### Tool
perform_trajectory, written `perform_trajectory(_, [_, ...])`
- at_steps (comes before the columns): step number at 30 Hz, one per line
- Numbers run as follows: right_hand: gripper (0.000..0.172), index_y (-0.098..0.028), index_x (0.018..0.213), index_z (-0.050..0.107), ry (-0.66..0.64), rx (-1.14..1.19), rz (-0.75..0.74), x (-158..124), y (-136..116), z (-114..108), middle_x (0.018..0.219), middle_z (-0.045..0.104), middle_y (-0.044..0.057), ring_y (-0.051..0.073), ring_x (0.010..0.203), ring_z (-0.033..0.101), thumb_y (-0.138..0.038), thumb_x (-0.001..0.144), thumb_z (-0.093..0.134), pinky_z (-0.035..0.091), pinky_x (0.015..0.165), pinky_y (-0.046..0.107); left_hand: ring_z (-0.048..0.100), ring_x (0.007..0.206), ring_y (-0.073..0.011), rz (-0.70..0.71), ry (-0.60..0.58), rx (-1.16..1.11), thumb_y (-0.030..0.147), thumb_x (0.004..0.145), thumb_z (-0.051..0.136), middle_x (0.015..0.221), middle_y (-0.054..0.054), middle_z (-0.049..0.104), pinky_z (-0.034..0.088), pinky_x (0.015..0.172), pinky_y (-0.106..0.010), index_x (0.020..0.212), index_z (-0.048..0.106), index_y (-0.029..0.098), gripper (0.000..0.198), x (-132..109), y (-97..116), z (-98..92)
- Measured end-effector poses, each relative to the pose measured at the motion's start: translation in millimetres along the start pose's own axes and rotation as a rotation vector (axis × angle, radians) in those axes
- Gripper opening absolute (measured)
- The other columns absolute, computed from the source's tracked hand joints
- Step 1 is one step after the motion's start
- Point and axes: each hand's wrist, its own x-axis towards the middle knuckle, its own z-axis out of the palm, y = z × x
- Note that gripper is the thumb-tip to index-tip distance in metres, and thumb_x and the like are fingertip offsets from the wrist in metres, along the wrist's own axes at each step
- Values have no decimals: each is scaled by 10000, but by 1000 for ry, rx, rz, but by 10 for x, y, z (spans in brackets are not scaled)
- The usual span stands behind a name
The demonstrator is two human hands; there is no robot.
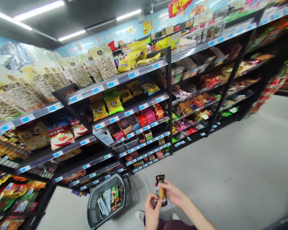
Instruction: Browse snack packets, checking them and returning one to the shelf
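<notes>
A small, dark snack packet [160,179] with a tan middle is held upright in front of my body, above the floor. My right hand [171,191] grips its side, fingers closed around the middle. Lower down, the fingertips of my left hand [151,207] pinch at the packet's lower edge. Whether its wrapper is torn cannot be made out. To the left of my hands, a grey shopping basket [93,204] stands on the floor. Several small packs [108,199], some light blue and some green and brown, lie inside it.
Store shelves [134,111] run from the left to the far right, bearing bagged seeds [105,64], yellow snack bags [114,103] and small boxes [150,115]. Another rack [14,195] of packets stands at lower left. Grey floor [218,172] stretches to the right; my shoes [139,215] show below.
</notes>
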Motion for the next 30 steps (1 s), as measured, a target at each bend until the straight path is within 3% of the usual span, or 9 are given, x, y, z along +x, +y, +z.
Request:
perform_trajectory(5, [281,-148,925,637,108,-29,110,14,52,30,859,681,51,122,613,591,-368,771,719,469,556,239,550,660,-152,-58,-113,-65,386,737,720,767,-25,549,483,541,-248,758,531,166,291,-117,-86,67])
perform_trajectory(11, [275,-145,878,625,185,49,128,88,126,40,825,677,48,115,539,572,-379,763,713,460,510,244,515,570,-119,-58,-54,-31,417,721,724,699,-8,548,427,526,-227,774,533,162,323,-105,-64,47])
perform_trajectory(18, [284,-147,918,609,188,60,119,92,149,88,861,686,60,119,540,565,-348,752,724,456,513,249,521,662,-140,9,-85,40,424,756,696,745,-24,542,416,582,-227,777,538,157,311,-93,-69,-25])
perform_trajectory(30, [368,-141,996,588,182,-5,135,75,194,57,915,677,69,117,578,559,-380,755,729,466,536,256,400,616,-102,-60,-151,21,435,789,660,709,24,436,335,528,-199,765,428,175,349,-139,-27,-31])
